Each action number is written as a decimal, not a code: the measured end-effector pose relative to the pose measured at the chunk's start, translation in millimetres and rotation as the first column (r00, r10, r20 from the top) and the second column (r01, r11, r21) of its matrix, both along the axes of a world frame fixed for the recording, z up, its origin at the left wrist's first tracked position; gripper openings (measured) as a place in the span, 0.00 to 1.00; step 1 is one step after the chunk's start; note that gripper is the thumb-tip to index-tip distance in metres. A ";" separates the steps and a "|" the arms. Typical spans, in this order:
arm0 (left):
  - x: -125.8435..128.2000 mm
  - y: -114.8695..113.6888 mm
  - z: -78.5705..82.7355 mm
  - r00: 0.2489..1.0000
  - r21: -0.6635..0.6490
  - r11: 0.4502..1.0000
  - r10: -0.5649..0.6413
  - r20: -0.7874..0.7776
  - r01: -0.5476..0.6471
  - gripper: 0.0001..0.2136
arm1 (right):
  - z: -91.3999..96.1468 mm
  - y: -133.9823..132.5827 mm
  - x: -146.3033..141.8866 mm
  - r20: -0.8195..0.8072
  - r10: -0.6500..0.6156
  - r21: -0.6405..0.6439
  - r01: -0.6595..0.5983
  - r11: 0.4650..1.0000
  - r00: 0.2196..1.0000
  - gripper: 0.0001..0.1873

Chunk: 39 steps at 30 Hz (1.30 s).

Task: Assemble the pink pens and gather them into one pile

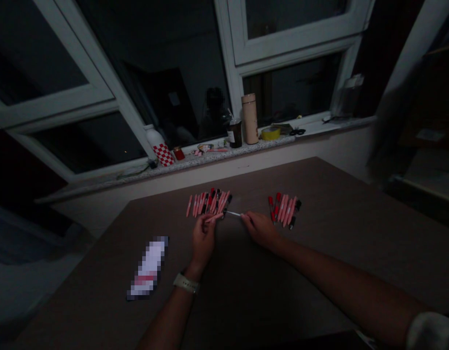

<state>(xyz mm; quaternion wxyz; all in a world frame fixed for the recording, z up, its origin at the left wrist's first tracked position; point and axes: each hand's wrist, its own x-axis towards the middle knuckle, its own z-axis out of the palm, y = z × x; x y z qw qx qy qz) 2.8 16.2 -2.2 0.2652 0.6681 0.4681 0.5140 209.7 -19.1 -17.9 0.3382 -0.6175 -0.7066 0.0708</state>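
Note:
Pinched in the fingers of my left hand (204,236) is a pink marker (214,218), its dark end pointing right. My right hand (260,227) grips a thin pale stick (234,214) whose far end reaches close to that dark end. Whether the two touch, I cannot tell. Just beyond my left hand lies a row of pink markers (196,205), with red and black pieces among them. A smaller group of pink markers (283,209), beside red-capped ones (271,201) and black caps, lies beyond my right hand.
A pixelated, phone-like object (149,267) lies on the brown table (300,282) at left. Along the windowsill (195,163) stand a checkered bottle (161,151), a small red jar (178,153), a dark drink cup (235,133), a beige thermos (249,119), yellow tape (270,133) and black scissors (297,132).

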 end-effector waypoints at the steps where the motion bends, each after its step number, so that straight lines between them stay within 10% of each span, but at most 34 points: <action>1: -0.3 0.4 -0.7 1.000 -0.002 1.000 -0.004 0.004 0.004 0.13 | -0.1 0.0 0.0 0.011 0.002 -0.006 -0.002 1.000 1.000 0.19; 39: 4.9 -7.3 8.3 0.994 0.004 0.995 -0.095 -0.047 0.095 0.11 | 0.4 -2.9 -2.4 0.112 0.031 -0.015 -0.029 0.999 0.993 0.18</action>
